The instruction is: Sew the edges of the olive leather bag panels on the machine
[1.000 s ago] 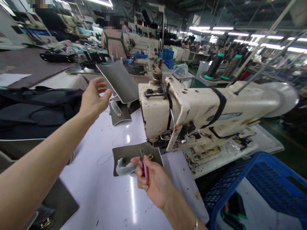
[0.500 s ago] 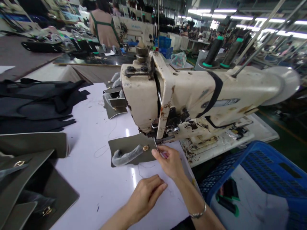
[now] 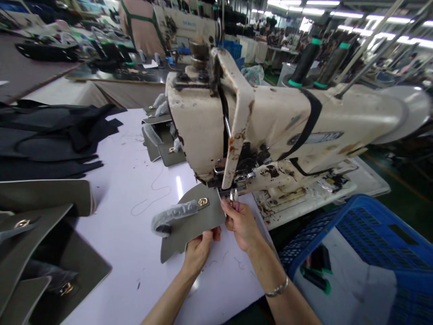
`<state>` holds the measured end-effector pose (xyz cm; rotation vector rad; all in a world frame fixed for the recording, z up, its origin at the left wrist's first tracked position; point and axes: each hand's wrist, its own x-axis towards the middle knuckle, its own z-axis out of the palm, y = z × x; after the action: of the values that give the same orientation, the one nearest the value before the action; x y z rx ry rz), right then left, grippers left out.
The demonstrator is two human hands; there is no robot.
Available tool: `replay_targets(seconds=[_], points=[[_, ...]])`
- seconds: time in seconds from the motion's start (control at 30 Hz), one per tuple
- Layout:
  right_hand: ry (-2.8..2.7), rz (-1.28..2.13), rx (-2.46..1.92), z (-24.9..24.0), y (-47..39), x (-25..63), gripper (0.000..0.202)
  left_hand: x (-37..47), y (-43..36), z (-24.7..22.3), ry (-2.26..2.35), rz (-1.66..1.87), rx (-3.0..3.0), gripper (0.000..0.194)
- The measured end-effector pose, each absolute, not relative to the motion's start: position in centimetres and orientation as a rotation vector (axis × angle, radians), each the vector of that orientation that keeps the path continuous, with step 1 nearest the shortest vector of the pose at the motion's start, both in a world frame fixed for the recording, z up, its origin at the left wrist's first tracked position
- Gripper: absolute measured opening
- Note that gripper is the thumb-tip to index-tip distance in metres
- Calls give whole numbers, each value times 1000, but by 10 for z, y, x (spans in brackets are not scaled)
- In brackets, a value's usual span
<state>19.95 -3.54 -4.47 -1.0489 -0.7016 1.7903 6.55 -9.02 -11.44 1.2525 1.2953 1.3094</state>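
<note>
An olive-grey bag panel (image 3: 194, 232) lies on the white tabletop with its right edge near the sewing machine's (image 3: 206, 131) presser area. It carries a gold clasp (image 3: 203, 202) and a plastic-wrapped handle (image 3: 174, 214). My left hand (image 3: 199, 252) grips the panel's near edge, fingers tucked beneath it. In my right hand (image 3: 242, 224) is a pair of purple-handled thread snips (image 3: 233, 198), blades pointing up and parted. The thumb of that hand is by the panel's right corner; whether it pinches the panel I cannot tell.
Further bag panels (image 3: 43, 253) are heaped at left, below dark strap-like pieces (image 3: 43, 140). More panels with clasps (image 3: 165, 144) lie behind the machine head. A blue basket (image 3: 358, 203) holding thread spools (image 3: 316, 277) stands at right. A co-worker (image 3: 144, 29) is in the background.
My left hand has moved up and taken hold of the panel's near edge. The panel has turned and its near edge is raised. The snips' blades now show above my right hand.
</note>
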Motion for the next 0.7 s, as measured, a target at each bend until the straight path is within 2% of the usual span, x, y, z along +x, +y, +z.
replay_targets(seconds=[0.27, 0.47, 0.7], points=[[-777, 1762, -1082, -44, -31, 207, 43, 79, -89, -116, 1342, 1428, 1157, 43], [-972, 1621, -1141, -42, -28, 213, 25, 87, -91, -112, 1292, 1455, 1028, 38], [-1175, 1452, -1254, -36, -26, 213, 20, 84, -97, -100, 1380, 1420, 958, 40]])
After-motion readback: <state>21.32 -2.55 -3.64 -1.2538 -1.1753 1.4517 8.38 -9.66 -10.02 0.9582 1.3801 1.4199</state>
